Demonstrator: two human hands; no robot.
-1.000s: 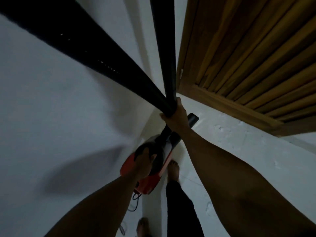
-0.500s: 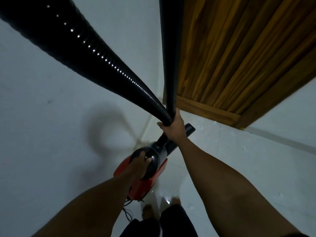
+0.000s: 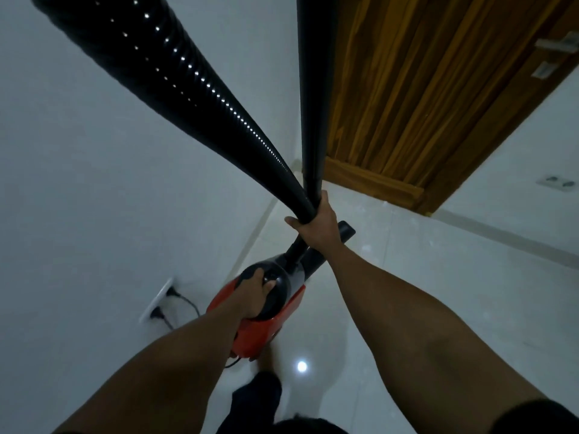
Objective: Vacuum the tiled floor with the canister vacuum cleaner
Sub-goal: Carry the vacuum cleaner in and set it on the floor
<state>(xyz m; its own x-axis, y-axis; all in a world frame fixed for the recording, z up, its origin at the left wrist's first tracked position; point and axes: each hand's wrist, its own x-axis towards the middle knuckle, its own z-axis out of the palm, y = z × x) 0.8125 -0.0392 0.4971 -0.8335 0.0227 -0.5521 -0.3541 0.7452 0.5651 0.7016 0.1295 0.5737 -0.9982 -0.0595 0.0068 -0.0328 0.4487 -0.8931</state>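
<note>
Compared with one second ago, both grips are unchanged, but the view has swung: the wooden door [image 3: 423, 89] now sits higher and further right, more of the tiled floor [image 3: 454, 292] is exposed, and a wall socket [image 3: 158, 303] with two plugs has come into view low on the white wall [image 3: 78, 183] at my left. A bright light spot [image 3: 301, 366] now reflects off the floor below the machine, and the shadow formerly cast on the wall is gone. Status of the hands: my left hand [image 3: 255, 291] is curled round the black top handle of the red vacuum cleaner [image 3: 266, 330], which appears to hang clear of the floor in front of my legs, between the wall and the door. My right hand [image 3: 318, 228] is closed round the ribbed hose [image 3: 194, 89] and the rigid tube [image 3: 311, 89] together, where the two meet; both run out of the top of the frame, the hose to the left, the tube straight up. A cord [image 3: 189, 303] leads from the socket toward the machine; whether it is the machine's own cannot be confirmed. Progress, as a judgement: cleaning is not under way. No nozzle rests on the floor, and the machine is being carried, not trailed. Remaining steps: set the machine down, lower the tube to the tiles, and work across the floor. How much of the floor is already clean cannot be told.
</note>
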